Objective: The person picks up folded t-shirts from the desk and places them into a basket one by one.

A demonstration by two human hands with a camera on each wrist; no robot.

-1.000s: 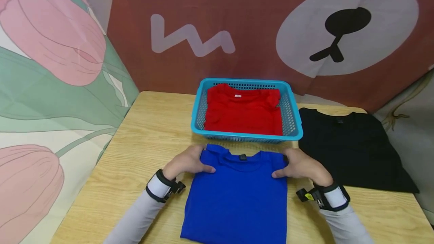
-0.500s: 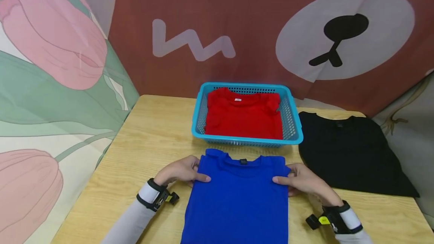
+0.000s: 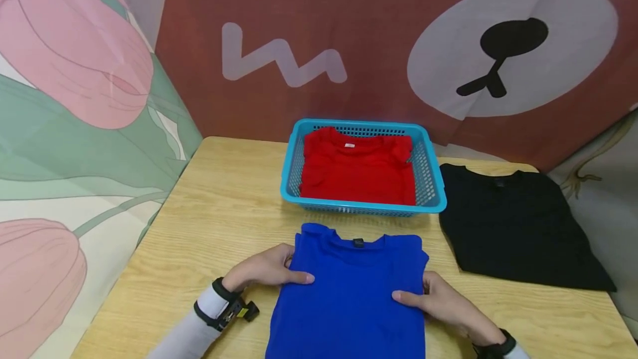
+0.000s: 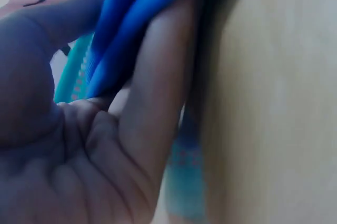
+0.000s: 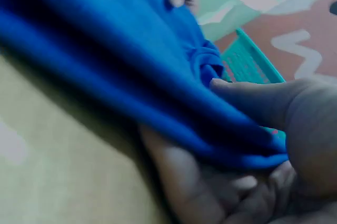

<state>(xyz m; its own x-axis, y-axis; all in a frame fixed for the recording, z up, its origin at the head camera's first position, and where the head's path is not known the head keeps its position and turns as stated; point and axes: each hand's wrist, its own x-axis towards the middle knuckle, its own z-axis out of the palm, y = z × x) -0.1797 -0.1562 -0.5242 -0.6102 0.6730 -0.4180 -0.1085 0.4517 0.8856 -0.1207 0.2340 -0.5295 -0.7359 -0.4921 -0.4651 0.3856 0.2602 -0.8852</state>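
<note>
A folded blue T-shirt (image 3: 354, 298) lies at the front of the table, its collar and dark label toward the basket. My left hand (image 3: 266, 267) grips its left edge, thumb on top; in the left wrist view the fingers (image 4: 158, 71) reach beneath the blue layers. On the opposite edge my right hand (image 3: 446, 301) pinches the shirt, thumb above. The right wrist view shows its fingers (image 5: 179, 176) under the fabric, between cloth and table.
Behind the shirt stands a blue plastic basket (image 3: 361, 204) holding a folded red T-shirt (image 3: 359, 173). A black T-shirt (image 3: 518, 226) lies to the right on the wooden table (image 3: 214, 204). Printed cloth (image 3: 299, 10) hangs behind the table.
Both hands have slid down the shirt's sides toward me, the right one farther. The fingers now reach under its edges, and the collar lies slightly farther from the basket.
</note>
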